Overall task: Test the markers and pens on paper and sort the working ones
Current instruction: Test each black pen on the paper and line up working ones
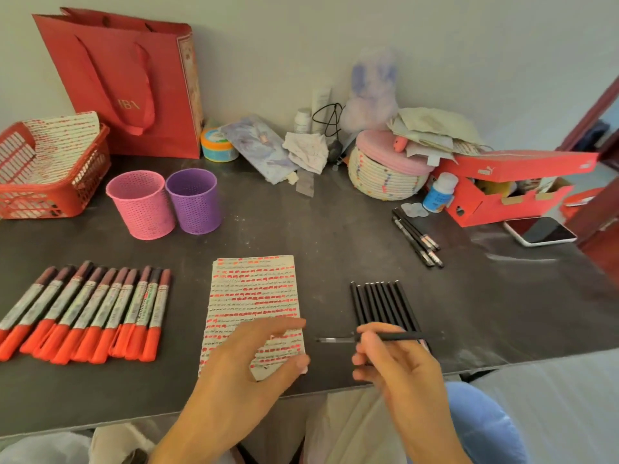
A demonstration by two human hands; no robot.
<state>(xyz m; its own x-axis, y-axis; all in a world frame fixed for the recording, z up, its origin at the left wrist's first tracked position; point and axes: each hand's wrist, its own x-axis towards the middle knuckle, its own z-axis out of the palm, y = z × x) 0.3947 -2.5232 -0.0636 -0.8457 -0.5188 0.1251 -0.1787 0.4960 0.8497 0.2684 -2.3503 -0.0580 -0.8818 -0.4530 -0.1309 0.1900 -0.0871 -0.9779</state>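
Note:
A test paper (254, 296) covered in red and black marks lies at the table's front centre. My left hand (248, 360) hovers over its lower part with fingers spread and relaxed. My right hand (395, 356) grips a thin black pen (395, 337) that lies level, its clear tip pointing left toward the paper. A row of several black pens (382, 303) lies just behind that hand. Several red-capped markers (90, 309) lie side by side at the left. A pink cup (142, 204) and a purple cup (194, 200) stand behind the paper.
More black pens (417, 241) lie at the right back, near a phone (541, 231) and a red shoebox (502, 189). A red basket (50, 169) with marked paper, a red bag (127, 82) and a woven basket (385, 172) line the wall.

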